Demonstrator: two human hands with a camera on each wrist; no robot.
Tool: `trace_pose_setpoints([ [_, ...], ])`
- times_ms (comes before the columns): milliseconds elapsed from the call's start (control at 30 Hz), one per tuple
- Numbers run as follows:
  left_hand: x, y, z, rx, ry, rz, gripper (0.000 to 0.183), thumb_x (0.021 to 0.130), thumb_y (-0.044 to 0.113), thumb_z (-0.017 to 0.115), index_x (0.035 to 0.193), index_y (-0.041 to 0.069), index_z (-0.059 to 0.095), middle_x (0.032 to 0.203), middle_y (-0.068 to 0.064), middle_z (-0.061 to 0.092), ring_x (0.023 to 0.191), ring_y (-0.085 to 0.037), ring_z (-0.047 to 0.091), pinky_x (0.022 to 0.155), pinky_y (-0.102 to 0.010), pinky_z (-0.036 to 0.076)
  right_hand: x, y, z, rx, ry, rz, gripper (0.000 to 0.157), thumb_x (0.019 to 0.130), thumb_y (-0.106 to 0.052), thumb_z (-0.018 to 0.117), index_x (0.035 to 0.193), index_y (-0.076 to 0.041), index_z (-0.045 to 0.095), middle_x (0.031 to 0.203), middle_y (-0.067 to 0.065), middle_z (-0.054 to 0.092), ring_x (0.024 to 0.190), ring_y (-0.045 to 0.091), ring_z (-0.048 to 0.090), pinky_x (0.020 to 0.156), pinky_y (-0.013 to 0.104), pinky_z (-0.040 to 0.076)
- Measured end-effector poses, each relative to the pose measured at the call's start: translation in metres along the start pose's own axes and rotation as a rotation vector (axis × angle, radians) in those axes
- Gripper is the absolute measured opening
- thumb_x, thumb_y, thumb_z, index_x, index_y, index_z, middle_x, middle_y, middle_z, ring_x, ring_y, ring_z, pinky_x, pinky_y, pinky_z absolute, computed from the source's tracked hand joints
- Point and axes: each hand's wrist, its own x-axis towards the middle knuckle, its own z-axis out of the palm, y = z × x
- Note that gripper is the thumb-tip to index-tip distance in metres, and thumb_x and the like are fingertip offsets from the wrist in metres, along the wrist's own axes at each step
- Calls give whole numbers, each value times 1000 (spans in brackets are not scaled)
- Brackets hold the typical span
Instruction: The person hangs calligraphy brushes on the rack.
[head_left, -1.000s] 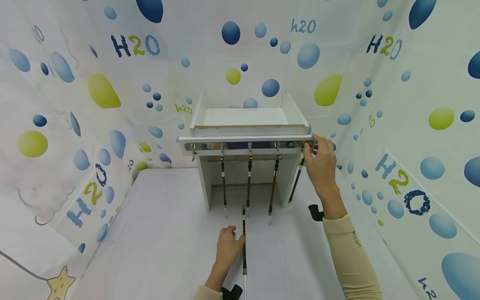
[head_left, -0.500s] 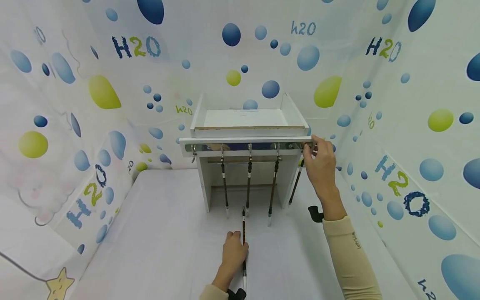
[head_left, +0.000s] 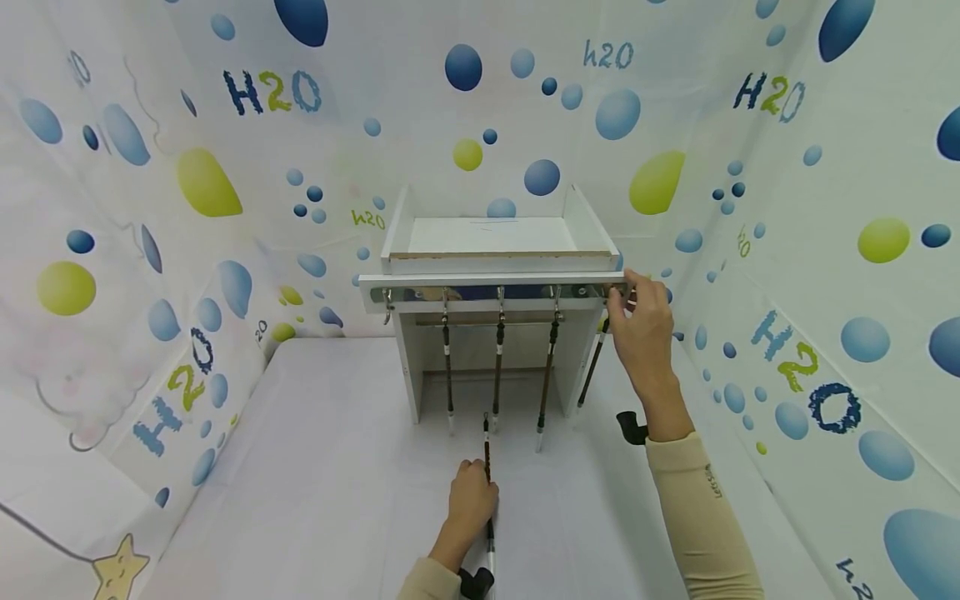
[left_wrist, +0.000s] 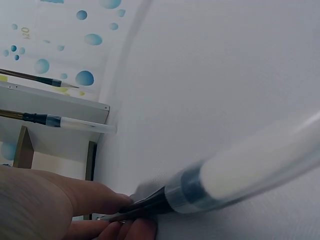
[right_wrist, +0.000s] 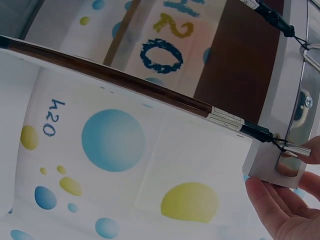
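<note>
My left hand (head_left: 472,502) pinches a calligraphy brush (head_left: 487,450) low over the white table, its loop end pointing toward the rack. In the left wrist view, the thumb and fingers grip the dark lower handle, and the white brush head (left_wrist: 250,170) in a clear cap points away. My right hand (head_left: 643,325) grips the right end of the hook rail (head_left: 472,280), thumb in front by the last hook and fingers around the end. From that hook a brown-handled brush (right_wrist: 140,86) hangs by its cord, slanting. Several brushes hang along the rail; one is the middle brush (head_left: 498,350).
The rail fronts a white wooden rack (head_left: 411,367) with an open tray top (head_left: 495,237). At the rail's left end is a hook (head_left: 387,307). Patterned sheets with blue and green dots (head_left: 462,67) form walls behind and on both sides.
My left hand has moved slightly right and closed on the brush, which has shifted very little. The leftmost hanging brush has swung slightly. My right hand stays at the rail's end.
</note>
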Motion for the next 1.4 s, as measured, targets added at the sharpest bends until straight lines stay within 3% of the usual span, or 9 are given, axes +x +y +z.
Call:
trace_pose_setpoints([
  [333,1,-1,-2,-56,10,-54,20,71,-1,61,89,-9,60,77,-14,56,61,-22,55,49,-31,44,-1,-1,0,11,-4,-3,37,93,-18,54,125,1,54,108,22,57,98,31,63,81,41,56],
  [700,3,1,-18,-101,18,-87,36,75,4,61,109,-7,59,77,-12,66,51,-13,51,40,-23,38,-1,-1,-1,1,-6,6,36,93,-18,54,125,0,54,108,21,57,98,31,63,81,41,55],
  [1400,2,22,-65,-69,111,48,37,80,10,66,116,4,61,81,-1,63,61,-10,50,48,-21,37,0,-1,-1,1,-4,3,36,93,-17,55,124,1,54,109,22,57,98,31,63,82,40,55],
])
